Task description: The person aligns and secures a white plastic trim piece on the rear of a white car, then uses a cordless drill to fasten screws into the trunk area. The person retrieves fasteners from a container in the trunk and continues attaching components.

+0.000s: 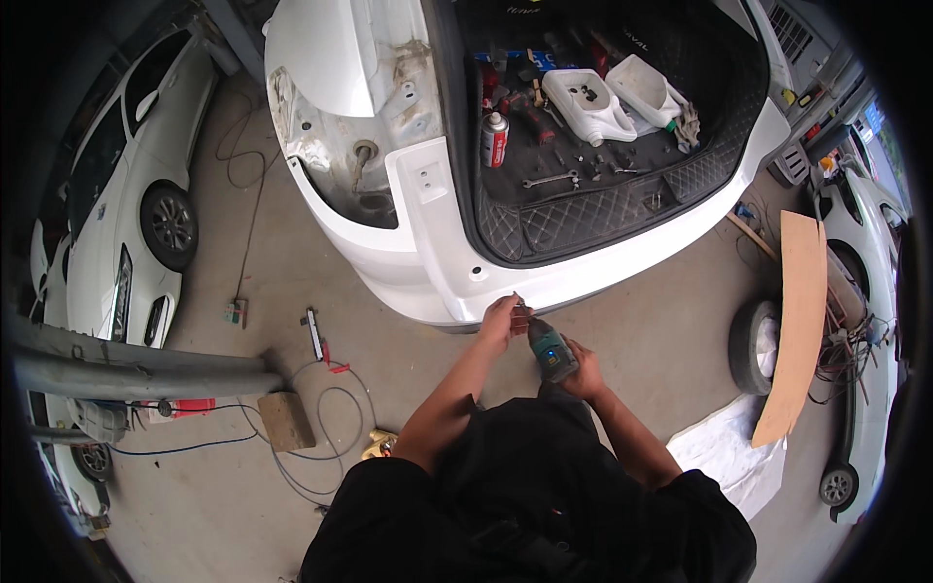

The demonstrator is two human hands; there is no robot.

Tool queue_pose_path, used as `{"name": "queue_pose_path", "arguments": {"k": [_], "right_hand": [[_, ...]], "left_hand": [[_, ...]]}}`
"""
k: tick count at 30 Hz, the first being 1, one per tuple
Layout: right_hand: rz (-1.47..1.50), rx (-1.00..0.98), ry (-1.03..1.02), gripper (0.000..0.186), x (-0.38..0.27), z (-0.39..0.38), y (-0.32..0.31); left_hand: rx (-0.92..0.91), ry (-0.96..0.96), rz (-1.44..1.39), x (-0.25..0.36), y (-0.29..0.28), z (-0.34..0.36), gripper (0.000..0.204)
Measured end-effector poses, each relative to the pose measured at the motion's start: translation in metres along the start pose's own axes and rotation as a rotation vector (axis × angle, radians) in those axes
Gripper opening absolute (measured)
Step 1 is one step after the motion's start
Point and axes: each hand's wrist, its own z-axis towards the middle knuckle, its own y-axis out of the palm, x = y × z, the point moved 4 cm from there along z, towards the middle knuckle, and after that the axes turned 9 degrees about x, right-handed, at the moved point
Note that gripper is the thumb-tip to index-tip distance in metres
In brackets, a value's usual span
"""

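My right hand (581,371) grips a teal and black power drill (552,352), pointed toward the white car's rear bumper (398,272). My left hand (501,321) is closed at the drill's tip, on a small dark piece that is too small to name. Both hands are low in front of the open trunk, near the bumper's lower edge. Inside the trunk are a red spray can (494,144), two cut white jugs (588,105) (643,89), a wrench (550,181) and several small parts on the dark mat (515,228). The rear corner (340,165) shows bare body metal.
White cars (126,194) (855,457) stand at both sides. A metal beam (146,364), wooden block (284,421), hoses and cables (345,389) lie at left. At right are a tire (753,345), a cardboard sheet (792,321) and a white sheet (714,447) on the floor.
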Motion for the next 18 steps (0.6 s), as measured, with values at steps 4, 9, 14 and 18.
{"name": "queue_pose_path", "arguments": {"k": [4,9,14,18], "right_hand": [[0.026,0.068,-0.058,0.074,0.019,0.004,-0.029],[0.131,0.093,-0.052,0.073,0.052,0.030,-0.078],[0.209,0.077,0.004,0.070,0.126,0.051,-0.142],[0.222,0.032,0.063,0.068,0.195,0.073,-0.219]], "left_hand": [[-0.025,0.054,0.070,0.012,0.038,0.001,0.027],[-0.033,0.075,0.143,0.023,0.098,0.017,0.030],[-0.018,0.064,0.134,0.000,0.199,0.053,0.029],[0.012,0.055,0.119,-0.031,0.287,0.098,0.028]]}}
